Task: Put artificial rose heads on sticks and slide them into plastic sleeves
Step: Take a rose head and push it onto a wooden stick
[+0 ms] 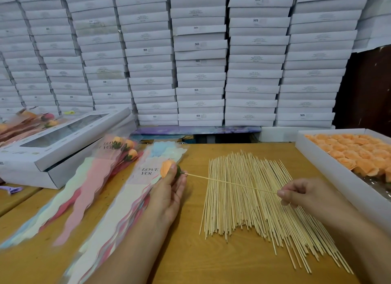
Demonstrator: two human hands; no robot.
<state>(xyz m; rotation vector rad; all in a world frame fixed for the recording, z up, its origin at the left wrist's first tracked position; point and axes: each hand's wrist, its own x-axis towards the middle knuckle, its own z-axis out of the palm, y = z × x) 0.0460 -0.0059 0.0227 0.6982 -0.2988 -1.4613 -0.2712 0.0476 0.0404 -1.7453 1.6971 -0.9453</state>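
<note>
Your left hand [169,190] held the orange rose head [167,167] at frame centre, fingers curled around it. Your right hand [300,193] pinched the stick [232,183], whose tip met the rose head's base above the stick pile [254,201] on the surface [190,262].

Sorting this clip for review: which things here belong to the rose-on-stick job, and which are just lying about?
Job: rose head held by left hand; stick pinched by right hand; stick pile; sleeves; tray of roses.
Lying about: window box; stacked white boxes.
</note>
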